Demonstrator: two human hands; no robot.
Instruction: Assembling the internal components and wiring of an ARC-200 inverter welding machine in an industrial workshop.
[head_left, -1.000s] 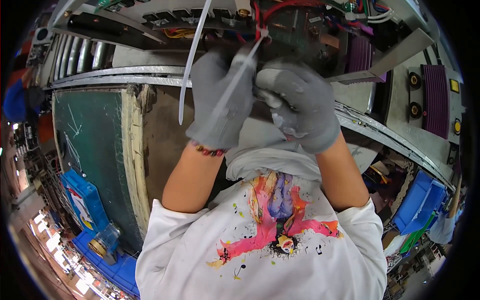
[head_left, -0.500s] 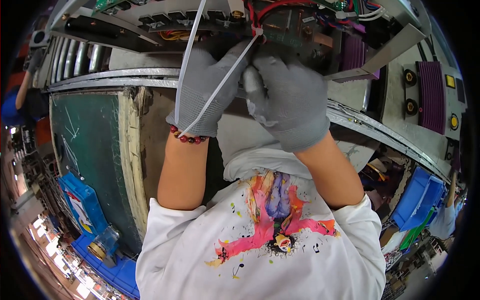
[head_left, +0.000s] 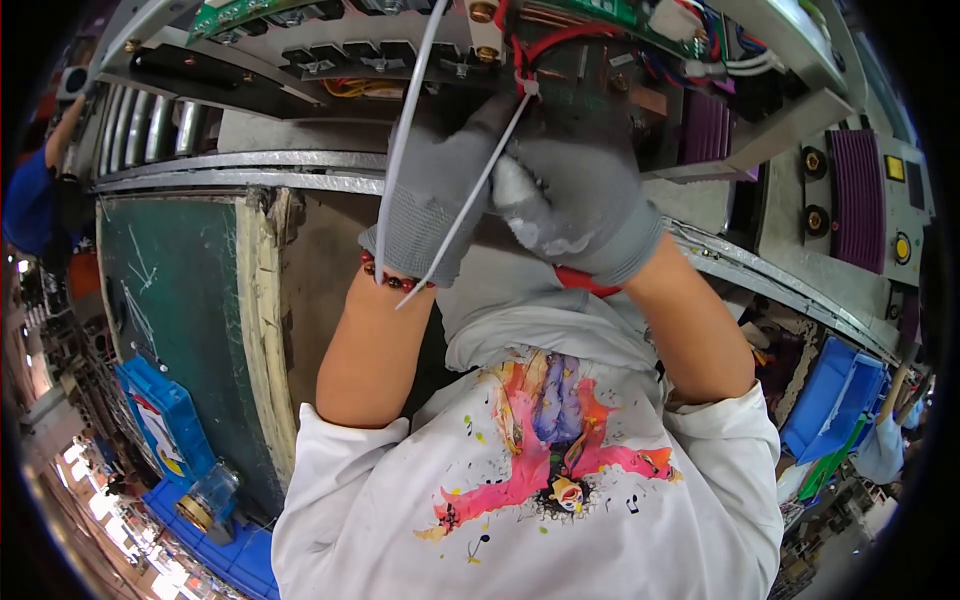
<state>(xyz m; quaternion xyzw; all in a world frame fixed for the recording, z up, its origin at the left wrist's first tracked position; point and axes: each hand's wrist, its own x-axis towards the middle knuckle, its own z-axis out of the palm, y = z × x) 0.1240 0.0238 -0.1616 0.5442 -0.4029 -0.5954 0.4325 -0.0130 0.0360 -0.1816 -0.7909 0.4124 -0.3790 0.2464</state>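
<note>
Both my hands wear grey knit gloves and work close together at the near side of an open metal chassis (head_left: 290, 115). My left hand (head_left: 430, 185) is closed, its fingertips dark and partly hidden beneath the wires. Beside it my right hand (head_left: 580, 195) is curled, thumb pressed against the fingers; whatever it pinches is hidden. Just above the hands, a white cable tie (head_left: 470, 200) sits around red wires (head_left: 570, 38), its long tail slanting down over my left glove. A second white cable tie (head_left: 408, 120) hangs across the left glove's outer side.
Green circuit boards (head_left: 265, 12) and a purple finned part (head_left: 705, 130) sit in the chassis. Metal rollers (head_left: 160, 122) lie to the left, and a purple-finned unit (head_left: 860, 200) stands on the right. Blue bins (head_left: 835, 400) are at the lower right. Another person's arm (head_left: 65, 130) shows far left.
My hands and forearms have shifted slightly to the right, and both cable tie tails have swung right with them. The chassis shows a little lower in view.
</note>
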